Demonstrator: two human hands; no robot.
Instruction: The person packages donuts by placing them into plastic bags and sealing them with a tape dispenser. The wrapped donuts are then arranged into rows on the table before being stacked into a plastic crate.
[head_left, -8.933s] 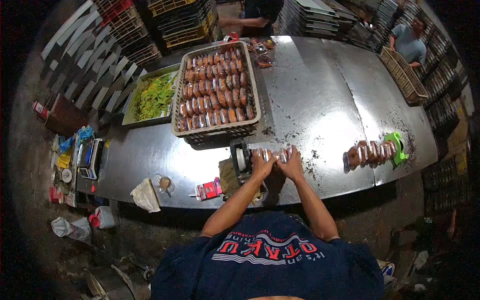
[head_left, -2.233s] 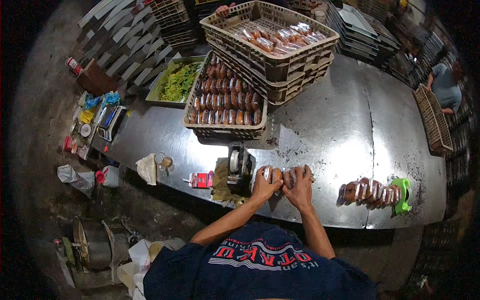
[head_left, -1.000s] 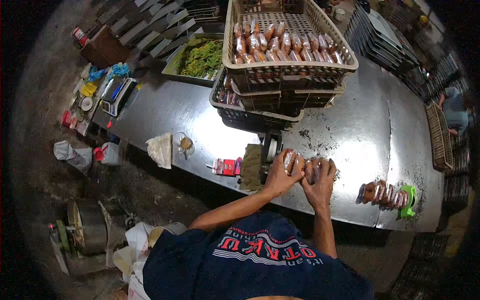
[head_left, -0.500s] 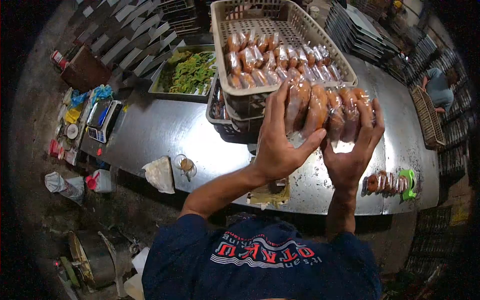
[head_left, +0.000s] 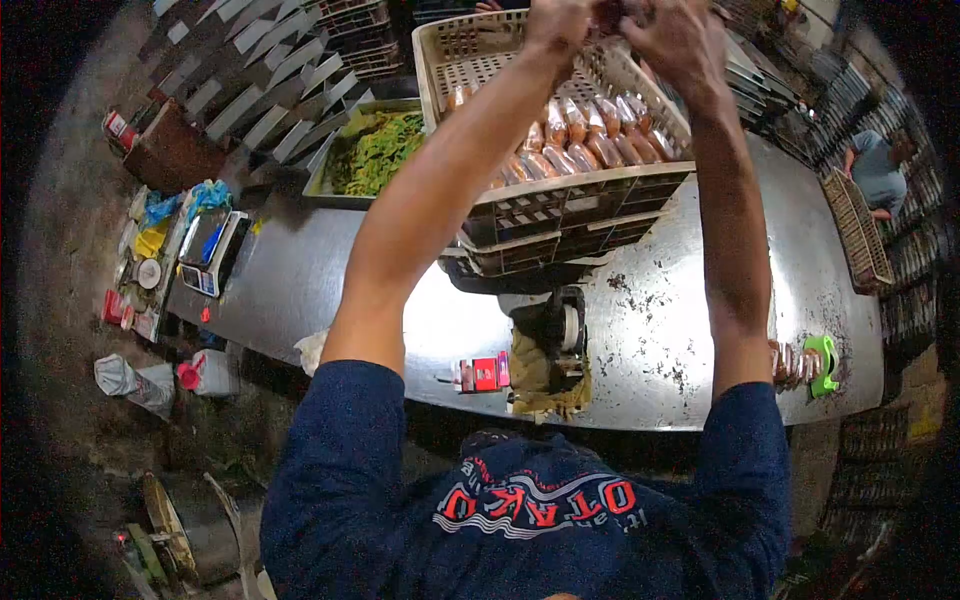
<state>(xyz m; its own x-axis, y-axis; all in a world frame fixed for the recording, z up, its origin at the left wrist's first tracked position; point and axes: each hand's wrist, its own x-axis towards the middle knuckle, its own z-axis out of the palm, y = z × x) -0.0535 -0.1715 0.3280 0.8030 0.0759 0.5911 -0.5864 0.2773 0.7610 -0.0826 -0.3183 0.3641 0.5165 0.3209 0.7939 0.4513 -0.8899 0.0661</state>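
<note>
My left hand (head_left: 560,28) and my right hand (head_left: 678,42) reach over the far part of a beige plastic crate (head_left: 590,178), at the top of the view. Between them shows a dark brown bit of the wrapped doughnuts (head_left: 607,14) that they grip from both sides; most of that row is hidden or cut off by the frame. The fingers are partly out of sight. Below my hands, rows of brown wrapped pastries (head_left: 600,130) lie in the crate, which stands on another crate (head_left: 560,245).
At the right of the metal table (head_left: 650,330) lie more wrapped doughnuts (head_left: 790,362) beside a green tape dispenser (head_left: 824,366). A red box (head_left: 485,374) and a dark device (head_left: 568,325) sit near the front edge. Leftward are a leaf-filled tray (head_left: 375,155) and a scale (head_left: 212,255). Another person (head_left: 878,172) stands far right.
Both hands have moved forward and up with the wrapped doughnuts, from above the near crate edge to its far part. The red box and dark device have come into sight.
</note>
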